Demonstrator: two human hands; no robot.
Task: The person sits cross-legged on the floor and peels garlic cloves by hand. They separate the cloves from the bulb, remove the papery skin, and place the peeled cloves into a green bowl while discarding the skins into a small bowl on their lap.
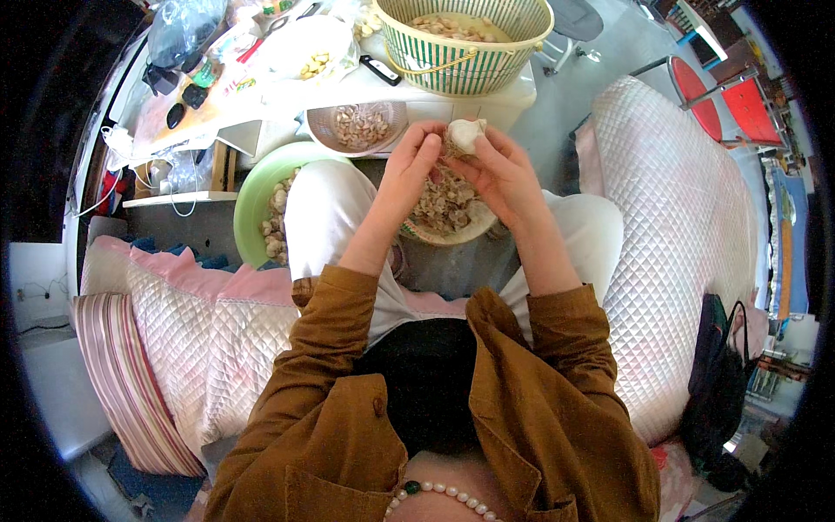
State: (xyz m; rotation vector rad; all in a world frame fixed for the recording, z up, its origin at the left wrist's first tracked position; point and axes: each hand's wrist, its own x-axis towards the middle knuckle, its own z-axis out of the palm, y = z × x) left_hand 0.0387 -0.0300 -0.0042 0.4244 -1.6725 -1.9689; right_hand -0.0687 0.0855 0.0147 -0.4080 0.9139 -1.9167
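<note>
Both hands meet in front of the knees around a whitish garlic bulb (465, 136). My right hand (502, 169) grips the bulb with thumb and fingers, its root side facing my left hand. My left hand (414, 160) has its thumb and fingers closed at the bulb's left edge; whether it pinches the bulb or a bit of skin is unclear. Below the hands a round container (456, 238) holds papery garlic skins (443, 205). To the left, partly behind the knee, a light green basin (246, 218) holds whole garlic bulbs (277, 222).
A colander (319, 134) of peeled cloves stands below the white table's edge (365, 98). On the table are a green-and-cream plastic basket (466, 65), a black-handled knife (380, 70) and a plastic bag (306, 39) with cloves. Quilted seating (678, 261) surrounds the person; a red chair (695, 98) stands at right.
</note>
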